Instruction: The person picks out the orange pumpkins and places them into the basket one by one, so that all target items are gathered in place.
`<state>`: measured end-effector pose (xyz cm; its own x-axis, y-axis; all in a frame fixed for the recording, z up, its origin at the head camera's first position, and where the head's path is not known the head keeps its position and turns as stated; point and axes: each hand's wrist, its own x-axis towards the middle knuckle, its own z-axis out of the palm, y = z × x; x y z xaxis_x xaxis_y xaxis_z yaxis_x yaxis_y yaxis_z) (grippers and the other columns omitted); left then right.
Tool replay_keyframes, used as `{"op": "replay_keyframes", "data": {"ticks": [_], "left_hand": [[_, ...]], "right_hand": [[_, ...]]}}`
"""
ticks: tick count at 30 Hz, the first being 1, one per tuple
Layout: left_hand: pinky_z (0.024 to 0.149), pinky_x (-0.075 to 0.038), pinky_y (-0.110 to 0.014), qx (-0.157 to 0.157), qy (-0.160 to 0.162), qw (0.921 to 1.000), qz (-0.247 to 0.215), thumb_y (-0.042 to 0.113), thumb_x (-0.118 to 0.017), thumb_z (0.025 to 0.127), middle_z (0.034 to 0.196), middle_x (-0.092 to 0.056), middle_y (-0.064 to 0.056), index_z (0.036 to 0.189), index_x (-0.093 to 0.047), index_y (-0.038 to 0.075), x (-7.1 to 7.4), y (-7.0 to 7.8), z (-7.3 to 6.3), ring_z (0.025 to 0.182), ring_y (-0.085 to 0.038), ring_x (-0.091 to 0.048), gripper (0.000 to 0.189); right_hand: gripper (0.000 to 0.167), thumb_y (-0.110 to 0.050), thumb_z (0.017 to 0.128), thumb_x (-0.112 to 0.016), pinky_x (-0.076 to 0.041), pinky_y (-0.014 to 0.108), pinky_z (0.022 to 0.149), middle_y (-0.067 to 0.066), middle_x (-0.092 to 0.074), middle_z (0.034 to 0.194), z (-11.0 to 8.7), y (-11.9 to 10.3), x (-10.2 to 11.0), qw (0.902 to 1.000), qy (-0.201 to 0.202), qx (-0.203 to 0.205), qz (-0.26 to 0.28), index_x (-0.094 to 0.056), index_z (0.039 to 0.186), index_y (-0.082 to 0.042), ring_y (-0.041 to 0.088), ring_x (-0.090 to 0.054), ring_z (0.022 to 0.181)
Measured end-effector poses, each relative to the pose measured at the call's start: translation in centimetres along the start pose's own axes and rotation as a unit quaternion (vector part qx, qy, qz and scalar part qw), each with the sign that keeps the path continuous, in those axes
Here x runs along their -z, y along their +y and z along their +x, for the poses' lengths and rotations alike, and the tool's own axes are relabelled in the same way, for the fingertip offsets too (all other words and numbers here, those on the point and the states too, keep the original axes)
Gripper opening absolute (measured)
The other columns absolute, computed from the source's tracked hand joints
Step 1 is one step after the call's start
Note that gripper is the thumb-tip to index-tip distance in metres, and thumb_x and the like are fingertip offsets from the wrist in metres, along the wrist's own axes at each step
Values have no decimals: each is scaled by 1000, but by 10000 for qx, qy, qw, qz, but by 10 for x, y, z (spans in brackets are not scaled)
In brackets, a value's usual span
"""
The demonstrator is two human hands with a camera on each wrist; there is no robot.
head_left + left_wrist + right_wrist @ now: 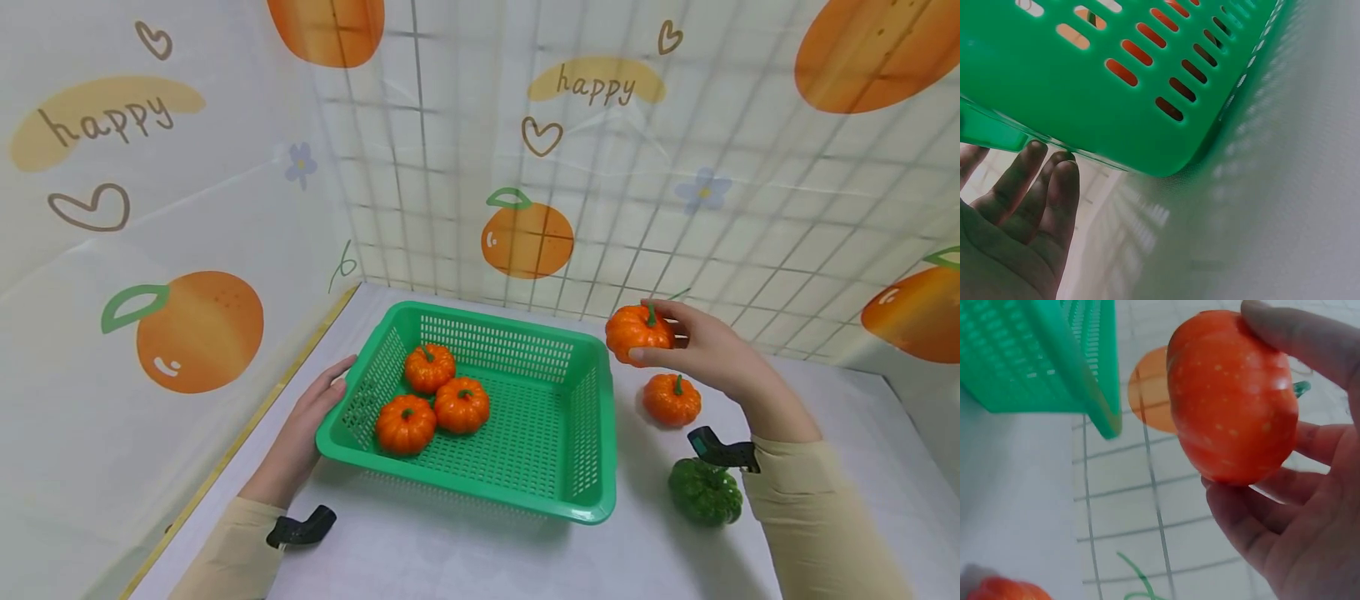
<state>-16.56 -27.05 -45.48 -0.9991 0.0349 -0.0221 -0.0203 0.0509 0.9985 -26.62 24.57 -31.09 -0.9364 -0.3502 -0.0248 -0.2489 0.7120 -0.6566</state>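
My right hand (701, 343) pinches a small orange pumpkin (636, 333) between thumb and fingers, raised just beyond the right rim of a green plastic basket (517, 498). The right wrist view shows the held pumpkin (1235, 400) up close, its green stem toward the palm. Against the basket's left side rests my left hand (303, 429), with its extended fingertips (1063, 187) touching the wall near the rim. Inside the basket, toward its left end, three orange pumpkins (462, 406) sit close together.
Right of the basket, another orange pumpkin (672, 400) lies on the white table (420, 550). A green pumpkin (705, 492) lies nearer, beside the right forearm. A printed sheet over a wire grid (450, 167) stands behind the table, and a printed wall (67, 350) stands at left.
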Motion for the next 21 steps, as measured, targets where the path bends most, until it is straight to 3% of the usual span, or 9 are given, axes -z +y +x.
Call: {"op": "replay_keyframes", "data": {"ticks": [7, 11, 21], "left_hand": [[94, -46, -27, 6, -12, 10000, 31, 49, -39, 105, 155, -32, -6, 155, -32, 31, -1, 1, 0, 133, -27, -42, 53], [94, -46, -28, 23, -7, 10000, 46, 49, -39, 105, 155, -32, -5, 155, -33, 32, -1, 1, 0, 133, -27, -41, 53], [94, -45, -28, 89, 49, 9999, 80, 50, -40, 104, 156, -31, -2, 154, -34, 34, 0, 0, 0, 136, -27, -38, 52]], "right_hand": [[82, -52, 82, -77, -48, 51, 92, 7, -48, 136, 16, -9, -21, 9988, -137, 439, 147, -42, 150, -20, 31, -53, 120], [83, -55, 80, -78, -49, 49, 91, 4, -47, 134, 22, -14, -33, 9987, -201, 455, 142, -44, 149, -24, 29, -53, 119], [88, -58, 76, -79, -50, 47, 90, 4, -53, 135, 37, -25, -69, 9967, -460, 672, 46, -46, 147, -17, 28, -54, 117]]}}
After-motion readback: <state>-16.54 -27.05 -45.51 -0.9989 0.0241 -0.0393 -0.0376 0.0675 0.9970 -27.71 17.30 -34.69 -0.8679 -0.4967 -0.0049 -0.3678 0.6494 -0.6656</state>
